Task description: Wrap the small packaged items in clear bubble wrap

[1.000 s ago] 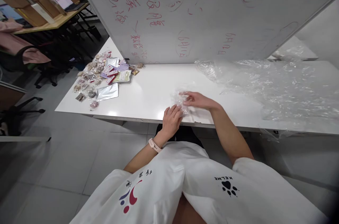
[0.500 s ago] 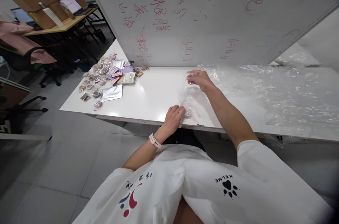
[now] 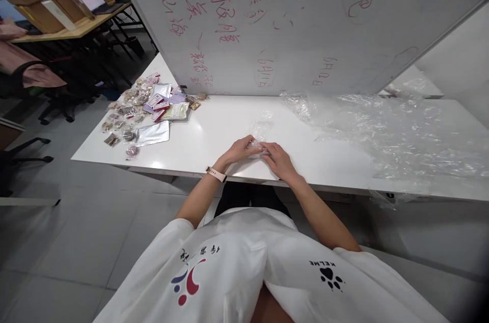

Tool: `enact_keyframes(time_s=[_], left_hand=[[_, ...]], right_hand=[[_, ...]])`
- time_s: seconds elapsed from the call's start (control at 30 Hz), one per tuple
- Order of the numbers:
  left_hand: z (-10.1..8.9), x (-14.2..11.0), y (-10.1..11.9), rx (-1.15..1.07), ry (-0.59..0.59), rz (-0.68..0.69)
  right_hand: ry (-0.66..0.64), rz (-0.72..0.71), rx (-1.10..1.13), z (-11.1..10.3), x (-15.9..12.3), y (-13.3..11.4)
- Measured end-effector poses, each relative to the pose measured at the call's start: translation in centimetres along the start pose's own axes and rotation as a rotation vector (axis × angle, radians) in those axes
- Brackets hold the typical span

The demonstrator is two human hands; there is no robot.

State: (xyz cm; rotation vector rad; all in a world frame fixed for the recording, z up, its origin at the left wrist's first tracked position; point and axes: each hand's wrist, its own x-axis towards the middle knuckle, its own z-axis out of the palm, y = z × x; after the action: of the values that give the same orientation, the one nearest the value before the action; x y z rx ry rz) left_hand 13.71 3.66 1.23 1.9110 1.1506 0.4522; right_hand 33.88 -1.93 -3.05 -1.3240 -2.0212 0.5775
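My left hand [image 3: 239, 150] and my right hand [image 3: 277, 157] meet near the front edge of the white table [image 3: 214, 134]. Both have curled fingers pinching the near end of a small piece of clear bubble wrap [image 3: 260, 129] that stretches away from me across the tabletop. The left wrist wears a pale pink watch [image 3: 216, 174]. What, if anything, lies inside the wrap is hidden under my fingers.
A pile of small packets and foil pouches [image 3: 145, 111] lies at the table's left end. A large sheet of clear bubble wrap [image 3: 385, 129] covers the right side. A whiteboard with red writing [image 3: 267, 17] stands along the back edge. Chairs and a wooden desk [image 3: 61, 22] stand at far left.
My right hand had reached out to the far end of the small wrap, then came back to meet my left hand at the near end. The left hand shifted slightly right.
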Motion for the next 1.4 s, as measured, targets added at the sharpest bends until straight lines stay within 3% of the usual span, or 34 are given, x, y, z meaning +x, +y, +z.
enact_keyframes(time_s=[0.13, 0.23, 0.3, 0.37, 0.53, 0.6, 0.7, 0.8, 1.0, 1.13, 1.2, 1.27, 1.4], left_hand=[[2.2, -1.3, 0.1, 0.061, 0.153, -0.074], [3.6, -1.8, -0.4, 0.174, 0.390, -0.059], [3.4, -1.2, -0.8, 0.199, 0.500, -0.055], [2.4, 0.4, -1.2, 0.118, 0.479, -0.096], [0.3, 4.9, -0.8, -0.252, 0.220, -0.171], [0.7, 5.4, -0.2, -0.319, 0.247, -0.138], [2.0, 3.7, 0.2, -0.309, 0.439, -0.006], [3.3, 0.5, -0.4, -0.176, 0.503, 0.140], [3.5, -4.4, -2.6, 0.345, 0.243, 0.450], [3.2, -4.6, -3.0, 0.411, 0.197, 0.493], [3.6, -4.1, -3.1, 0.372, 0.251, 0.495], [4.3, -3.5, -3.2, 0.349, 0.340, 0.495], [5.7, -2.5, -3.3, 0.354, 0.498, 0.437]], right_hand=[[-0.110, 0.098, 0.112, -0.3, 0.5, -0.2], [-0.176, 0.180, 0.174, -1.1, 1.2, -0.7], [-0.220, 0.225, 0.169, -1.3, 1.9, -0.8], [-0.195, 0.232, 0.106, -1.3, 2.4, -0.7], [0.072, 0.124, 0.043, -0.2, 1.9, -0.9], [0.093, 0.057, 0.048, 0.2, 1.3, -1.0], [0.064, 0.003, -0.049, 0.4, 0.2, -0.9], [0.018, 0.012, -0.110, 0.4, -0.4, -0.5], [-0.022, 0.105, 0.122, -0.9, 0.4, 0.2], [-0.207, 0.256, 0.413, -3.3, 1.9, 1.2], [-0.198, 0.295, 0.452, -4.0, 2.5, 1.1], [-0.150, 0.255, 0.389, -3.7, 2.9, 0.5], [-0.189, 0.077, 0.159, -1.2, 2.7, -1.1]])
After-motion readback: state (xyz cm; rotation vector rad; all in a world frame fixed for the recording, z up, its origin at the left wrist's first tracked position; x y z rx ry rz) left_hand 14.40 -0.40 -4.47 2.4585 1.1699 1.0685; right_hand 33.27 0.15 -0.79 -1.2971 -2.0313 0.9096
